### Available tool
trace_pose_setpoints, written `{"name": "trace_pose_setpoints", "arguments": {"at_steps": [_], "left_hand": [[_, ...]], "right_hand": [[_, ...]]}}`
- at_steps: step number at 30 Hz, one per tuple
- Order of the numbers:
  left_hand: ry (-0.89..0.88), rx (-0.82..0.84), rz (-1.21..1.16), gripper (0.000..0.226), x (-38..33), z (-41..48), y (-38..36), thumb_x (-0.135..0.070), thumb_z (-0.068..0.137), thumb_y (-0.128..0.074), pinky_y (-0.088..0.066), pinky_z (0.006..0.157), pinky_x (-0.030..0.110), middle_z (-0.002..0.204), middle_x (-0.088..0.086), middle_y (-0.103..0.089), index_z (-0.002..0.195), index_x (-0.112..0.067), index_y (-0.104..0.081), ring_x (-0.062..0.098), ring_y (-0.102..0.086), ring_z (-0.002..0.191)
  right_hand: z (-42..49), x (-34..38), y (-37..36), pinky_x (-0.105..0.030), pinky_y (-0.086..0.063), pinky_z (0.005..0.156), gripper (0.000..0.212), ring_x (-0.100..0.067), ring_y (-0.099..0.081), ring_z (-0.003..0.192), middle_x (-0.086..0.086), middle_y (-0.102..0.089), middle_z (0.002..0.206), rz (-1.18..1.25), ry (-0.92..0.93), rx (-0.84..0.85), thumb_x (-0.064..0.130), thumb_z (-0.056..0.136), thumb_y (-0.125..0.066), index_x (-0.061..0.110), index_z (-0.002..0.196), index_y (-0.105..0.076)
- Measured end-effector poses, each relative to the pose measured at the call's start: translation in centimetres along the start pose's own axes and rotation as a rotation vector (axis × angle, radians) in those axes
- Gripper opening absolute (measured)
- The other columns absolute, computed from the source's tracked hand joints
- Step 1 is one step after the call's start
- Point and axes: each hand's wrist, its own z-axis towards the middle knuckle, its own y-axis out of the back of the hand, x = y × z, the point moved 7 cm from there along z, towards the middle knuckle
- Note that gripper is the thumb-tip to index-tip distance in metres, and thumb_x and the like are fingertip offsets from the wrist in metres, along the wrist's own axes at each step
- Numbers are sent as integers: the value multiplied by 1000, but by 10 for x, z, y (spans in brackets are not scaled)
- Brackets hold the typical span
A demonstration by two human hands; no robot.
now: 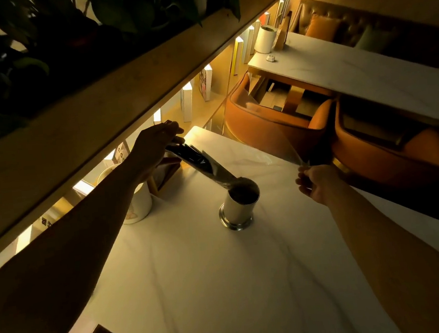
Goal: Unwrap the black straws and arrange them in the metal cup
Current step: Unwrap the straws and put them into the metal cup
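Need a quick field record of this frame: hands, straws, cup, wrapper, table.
left hand: grips the upper end of the black straws
black straws: bundle tilted, lower end in the metal cup
metal cup: upright on the table, mid-surface
right hand: pinches the clear wrapper, right of the cup
clear wrapper: off the straws, held up in the air
table: white marbled top
white paper cup: left of the metal cup, partly behind the left forearm

The left hand (156,146) grips the black straws (192,157), slanted into the metal cup (238,208) on the table (198,278). The right hand (316,184) pinches clear wrapper (272,133).
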Motion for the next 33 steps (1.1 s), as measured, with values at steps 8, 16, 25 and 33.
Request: {"name": "trace_pose_setpoints", "arguments": {"at_steps": [8, 16, 25, 33], "left_hand": [[-6, 35, 27, 24, -14, 6, -24, -35, 104, -59, -66, 76, 39, 108, 14, -74, 106, -14, -70, 19, -77, 87], [-49, 51, 139, 30, -34, 15, -43, -32, 106, -57, -60, 92, 53, 115, 24, -72, 110, -5, -70, 40, -72, 106], [-87, 197, 289, 21, -58, 20, -83, -25, 108, -54, -58, 90, 48, 104, 13, -71, 97, -18, -70, 33, -70, 100], [-217, 270, 453, 18, -78, 17, -112, -24, 108, -53, -56, 71, 26, 97, 4, -70, 101, -17, -68, 11, -68, 83]], "right_hand": [[12, -17, 17, -37, -51, 81, 19, -24, -63, 81, -13, -64, 90, -16, -53, -3, 13, 98, -53, 1, 110, -60], [19, -24, 34, -31, -52, 66, 26, -23, -63, 75, -17, -66, 95, -290, -143, -73, 13, 97, -50, -2, 117, -58], [1, 67, -1, -38, -50, 86, 66, -19, -52, 104, 5, -54, 113, -544, 536, 81, 11, 76, -70, 15, 137, -43], [-28, 100, -21, -43, -55, 90, 43, -29, -65, 104, -10, -66, 119, -497, 785, 198, 16, 84, -71, 10, 125, -57]]}}
